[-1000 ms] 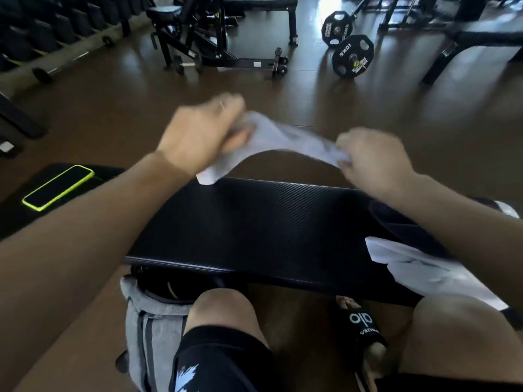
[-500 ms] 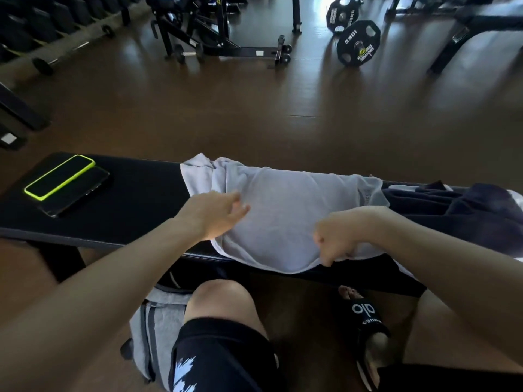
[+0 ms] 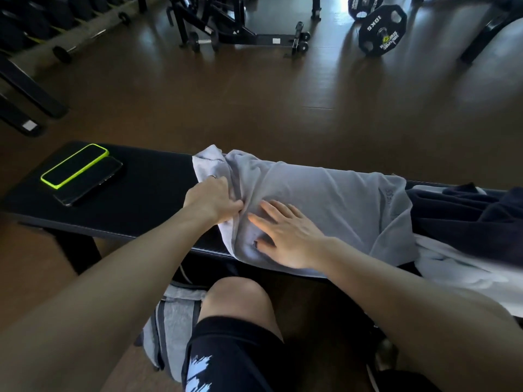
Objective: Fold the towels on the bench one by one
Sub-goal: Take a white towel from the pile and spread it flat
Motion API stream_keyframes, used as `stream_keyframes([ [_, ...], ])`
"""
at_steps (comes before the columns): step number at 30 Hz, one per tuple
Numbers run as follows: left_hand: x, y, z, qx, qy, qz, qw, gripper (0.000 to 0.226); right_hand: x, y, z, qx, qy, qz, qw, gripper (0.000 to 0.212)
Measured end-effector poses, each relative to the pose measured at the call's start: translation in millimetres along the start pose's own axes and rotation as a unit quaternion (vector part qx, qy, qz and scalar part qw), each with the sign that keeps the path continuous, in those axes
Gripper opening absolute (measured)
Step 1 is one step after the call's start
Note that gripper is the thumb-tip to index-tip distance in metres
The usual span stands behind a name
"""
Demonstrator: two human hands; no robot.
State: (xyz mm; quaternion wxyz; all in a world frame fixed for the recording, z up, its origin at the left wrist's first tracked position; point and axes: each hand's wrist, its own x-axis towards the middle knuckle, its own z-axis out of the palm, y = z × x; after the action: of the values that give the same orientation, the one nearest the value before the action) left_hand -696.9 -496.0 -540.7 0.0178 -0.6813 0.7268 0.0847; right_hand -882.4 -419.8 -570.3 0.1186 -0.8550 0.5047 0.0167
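A pale grey, thin woven towel (image 3: 325,205) lies spread across the middle of the long black padded surface (image 3: 147,199), its near edge hanging over the front rim and its left end bunched into soft ridges; the cloth is matt and finely creased, with a stitched hem along its upper left corner and faint lettering near its right end. The left hand (image 3: 212,200) grips the bunched left edge of the towel, fingers curled into the folds, a ring visible on one finger. The right hand (image 3: 288,236) rests flat on the cloth just beside it, fingers straight and spread, pressing the fabric against the surface. The surface has a finely ribbed, leather-like covering with a dull sheen. To the right, touching the towel's end, lies a crumpled dark navy cloth (image 3: 467,219), and below it a rumpled white cloth (image 3: 464,275), blurred, drapes over the front edge. At the left end of the surface, well apart from the towel, a flat rectangular phone with a lime-green rim (image 3: 75,166) lies partly on top of a flat black phone (image 3: 90,182). Beyond, the smooth brown floor (image 3: 254,94) reflects light, and a round black weight plate marked 10KG (image 3: 382,29) stands upright on it.
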Motion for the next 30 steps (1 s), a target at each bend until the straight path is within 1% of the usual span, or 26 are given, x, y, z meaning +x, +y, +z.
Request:
stream_keyframes([
  [3,2.5,-10.4,-3.4,-0.035,0.061,-0.049,0.996,0.022,2.0,-4.9,2.9,-0.015,-0.015,0.012,1.0,0.061],
  [6,1.0,-43.5,-10.0,-0.144,0.122,-0.151,0.97,0.019,2.9,-4.6,-0.7,-0.022,-0.023,0.015,0.999,0.059],
  [7,-2.1,-56.3,-11.5,-0.173,0.125,-0.188,0.959,0.02,3.5,-3.8,-1.7,-0.023,-0.02,0.016,0.999,0.058],
  [9,-14.8,-79.9,-8.4,-0.212,0.104,-0.247,0.94,0.022,5.6,-3.7,-2.9,-0.024,-0.001,0.018,1.0,0.055],
  [12,-43.4,-101.4,7.1,-0.207,0.072,-0.285,0.933,0.029,12.0,-7.6,-2.6,-0.023,0.054,0.022,0.998,0.051],
  [13,-49.2,-105.1,12.4,-0.19,0.079,-0.287,0.935,0.028,14.5,-8.3,-1.4,-0.02,0.069,0.019,0.997,0.05],
  [15,-53.2,-107.4,17.7,-0.16,0.119,-0.272,0.942,0.03,18.6,-10.3,2.2,-0.013,0.086,0.005,0.996,0.051],
  [16,-52.6,-105.2,17.6,-0.144,0.147,-0.24,0.949,0.033,19.6,-11.5,4.1,-0.014,0.085,-0.002,0.996,0.052],
  [18,-49.1,-95.1,17.2,-0.081,0.2,-0.132,0.968,0.043,19.7,-13.9,8.0,-0.02,0.063,-0.01,0.998,0.055],
  [19,-46.0,-86.9,16.2,-0.052,0.206,-0.076,0.974,0.051,19.1,-14.8,9.9,-0.022,0.045,-0.01,0.999,0.056],
  [20,-42.0,-78.6,15.6,-0.042,0.189,-0.032,0.98,0.056,18.1,-15.3,11.8,-0.023,0.028,-0.009,0.999,0.057],
  [22,-33.2,-65.1,15.9,-0.037,0.11,0.008,0.993,0.059,15.8,-14.9,14.7,-0.033,0.005,-0.013,0.999,0.059],
  [25,-27.0,-70.9,26.3,-0.007,-0.017,-0.016,1.0,0.058,13.1,-11.6,19.7,-0.044,-0.004,-0.014,0.999,0.061],
  [27,-32.0,-81.0,29.6,0.012,-0.054,-0.041,0.998,0.061,11.9,-9.5,21.4,-0.053,-0.001,-0.015,0.998,0.061],
  [29,-37.8,-87.2,28.6,0.045,-0.064,-0.059,0.995,0.063,10.9,-8.9,22.2,-0.061,-0.002,-0.018,0.998,0.061],
  [30,-40.0,-88.0,26.9,0.08,-0.062,-0.068,0.993,0.064,10.7,-8.8,21.5,-0.061,-0.004,-0.019,0.998,0.061],
])
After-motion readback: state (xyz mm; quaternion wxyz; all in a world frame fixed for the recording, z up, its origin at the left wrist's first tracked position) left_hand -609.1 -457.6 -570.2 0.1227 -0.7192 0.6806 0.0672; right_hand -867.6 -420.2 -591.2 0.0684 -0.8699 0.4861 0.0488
